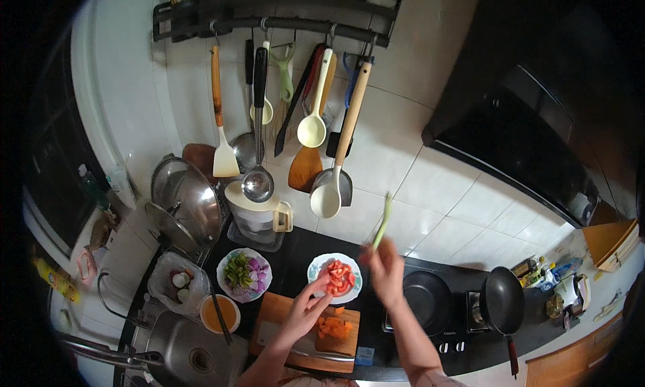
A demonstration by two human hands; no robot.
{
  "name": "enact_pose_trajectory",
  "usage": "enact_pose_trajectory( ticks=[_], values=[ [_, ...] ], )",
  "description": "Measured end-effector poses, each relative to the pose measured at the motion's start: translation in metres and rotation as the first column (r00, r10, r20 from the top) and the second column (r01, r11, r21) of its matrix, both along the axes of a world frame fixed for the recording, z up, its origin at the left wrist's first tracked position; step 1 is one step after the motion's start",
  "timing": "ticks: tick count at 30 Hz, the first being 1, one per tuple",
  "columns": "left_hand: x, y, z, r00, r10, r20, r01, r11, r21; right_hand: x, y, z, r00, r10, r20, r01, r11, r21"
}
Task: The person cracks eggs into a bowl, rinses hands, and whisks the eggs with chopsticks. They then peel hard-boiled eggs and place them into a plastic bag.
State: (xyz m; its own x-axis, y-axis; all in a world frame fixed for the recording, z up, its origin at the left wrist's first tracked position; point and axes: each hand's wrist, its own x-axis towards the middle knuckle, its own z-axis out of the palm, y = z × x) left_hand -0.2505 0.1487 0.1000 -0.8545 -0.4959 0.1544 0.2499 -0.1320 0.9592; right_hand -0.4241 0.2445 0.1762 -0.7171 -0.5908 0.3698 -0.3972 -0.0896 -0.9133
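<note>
My left hand (306, 309) reaches over the near rim of a white plate (313, 267), its fingers apart beside cut tomato pieces (340, 277). Whether the fingertips touch the tomato is unclear. Raised to the right of that plate, my right hand (385, 268) is slightly blurred and grips a thin, pale green stalk (385, 218) that points upward. Below my left hand, chopped orange pieces (334, 328), apparently carrot, lie on a wooden cutting board (272, 306). A metal blade (335, 357) lies along the board's near side, partly hidden by my left forearm.
Left are a plate of chopped greens and purple onion (244, 275), a bowl of orange liquid (219, 314) with chopsticks, a lined bin (176, 281) and a sink (186, 357). Right stand two black pans (426, 302). Utensils (322, 130) hang above; a range hood (509, 130) juts out.
</note>
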Motion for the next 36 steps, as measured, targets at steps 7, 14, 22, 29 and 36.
enact_pose_trajectory(
  ticks=[7, 14, 22, 29, 36],
  values=[
    [0.080, 0.039, -0.009, 0.970, -0.001, 0.243, -0.058, 0.969, 0.238, -0.109, -0.125, 0.144, 0.968, 0.246, -0.056, -0.250, 0.906, -0.340],
    [0.167, 0.083, -0.020, 0.911, 0.197, 0.364, -0.355, 0.823, 0.443, -0.137, -0.171, 0.163, 0.973, 0.025, -0.229, -0.093, 0.951, -0.294],
    [0.199, 0.131, -0.020, 0.860, 0.385, 0.336, -0.479, 0.835, 0.269, -0.153, -0.175, 0.167, 0.516, -0.562, -0.647, 0.389, 0.826, -0.408],
    [0.204, 0.144, -0.017, 0.846, 0.391, 0.362, -0.496, 0.826, 0.269, -0.151, -0.195, 0.169, 0.349, -0.584, -0.733, 0.365, 0.805, -0.467],
    [0.217, 0.148, -0.018, 0.759, 0.504, 0.411, -0.626, 0.738, 0.251, -0.149, -0.192, 0.155, 0.596, -0.416, -0.687, 0.426, 0.889, -0.168]
  ],
)
